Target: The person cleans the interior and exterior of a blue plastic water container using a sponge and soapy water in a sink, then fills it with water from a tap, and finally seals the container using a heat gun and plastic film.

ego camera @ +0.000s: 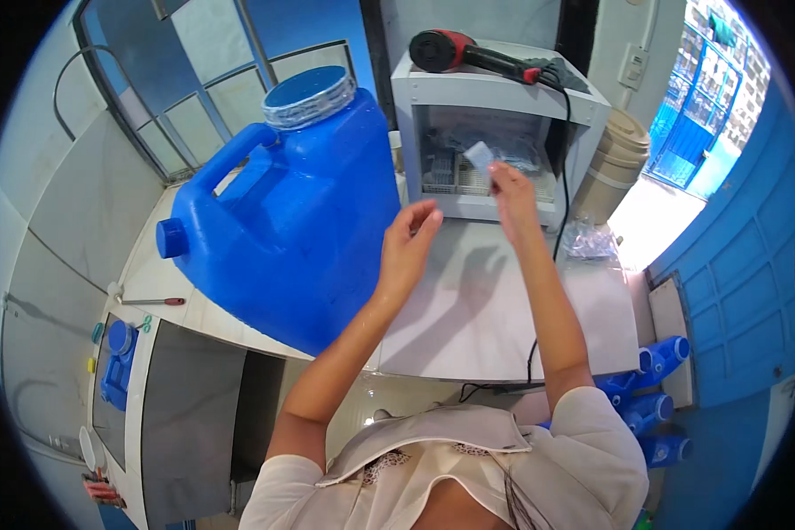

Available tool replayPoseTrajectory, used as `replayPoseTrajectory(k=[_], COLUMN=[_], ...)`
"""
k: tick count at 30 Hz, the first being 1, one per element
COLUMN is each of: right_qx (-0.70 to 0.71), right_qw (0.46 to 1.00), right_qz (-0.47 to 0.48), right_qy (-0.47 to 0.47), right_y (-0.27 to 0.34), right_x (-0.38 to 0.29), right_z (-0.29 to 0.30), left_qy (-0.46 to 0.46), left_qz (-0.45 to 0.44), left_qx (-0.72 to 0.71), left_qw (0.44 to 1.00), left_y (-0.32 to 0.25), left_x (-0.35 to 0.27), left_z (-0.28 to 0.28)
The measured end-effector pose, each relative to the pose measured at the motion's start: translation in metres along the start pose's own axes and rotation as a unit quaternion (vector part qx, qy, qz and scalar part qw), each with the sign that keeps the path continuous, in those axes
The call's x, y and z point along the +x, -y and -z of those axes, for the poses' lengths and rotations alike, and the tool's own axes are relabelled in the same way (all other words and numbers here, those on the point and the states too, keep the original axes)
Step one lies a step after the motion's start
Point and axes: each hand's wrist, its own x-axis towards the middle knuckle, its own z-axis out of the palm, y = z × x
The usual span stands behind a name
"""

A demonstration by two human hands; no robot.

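Note:
My right hand (513, 192) pinches a small, pale piece of film or paper (479, 157) between thumb and fingers, held up before the white cabinet (483, 93). My left hand (409, 242) is raised beside the big blue plastic jug (291, 218), its fingers loosely curled with nothing visible in them. Plastic film is wrapped around the neck (311, 106) of the jug, which stands upright on the white countertop (437, 318). The jug has a carrying handle (228, 162) and a small blue cap (171, 238) low on its left side.
On the cabinet lies a black and red hair dryer (464, 56); its cord (563, 179) hangs across the counter. Nearby are clear plastic packaging (589, 240) and a beige bucket (615, 165). A brush (149, 301) lies left, above a sink (109, 424). Blue jugs (649, 411) are at lower right.

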Motion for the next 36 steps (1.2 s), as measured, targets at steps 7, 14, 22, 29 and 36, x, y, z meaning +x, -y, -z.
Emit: replayPoseTrajectory(k=[7, 14, 22, 29, 36], right_qx=[0.196, -0.087, -0.127, -0.788, -0.815], right_qw=[0.968, 0.982, 0.924, 0.582, 0.561], right_qz=[-0.115, 0.001, 0.073, 0.074, 0.126], right_qy=[0.103, 0.167, 0.353, 0.185, 0.066], right_y=[0.089, 0.116, 0.136, 0.165, 0.135], right_x=[-0.070, -0.053, -0.012, 0.183, 0.197], right_z=[-0.055, -0.061, -0.107, -0.088, -0.092], left_qy=[-0.028, -0.082, -0.126, -0.200, -0.350], left_qz=[-0.079, -0.135, -0.186, -0.309, -0.249], left_qx=[-0.118, 0.050, 0.014, 0.130, 0.204], left_qw=[0.990, 0.986, 0.974, 0.921, 0.879], left_y=[-0.038, -0.068, -0.108, -0.151, -0.173], left_x=[0.021, 0.021, 0.007, -0.056, -0.104], left_z=[-0.032, -0.018, 0.034, 0.095, 0.179])
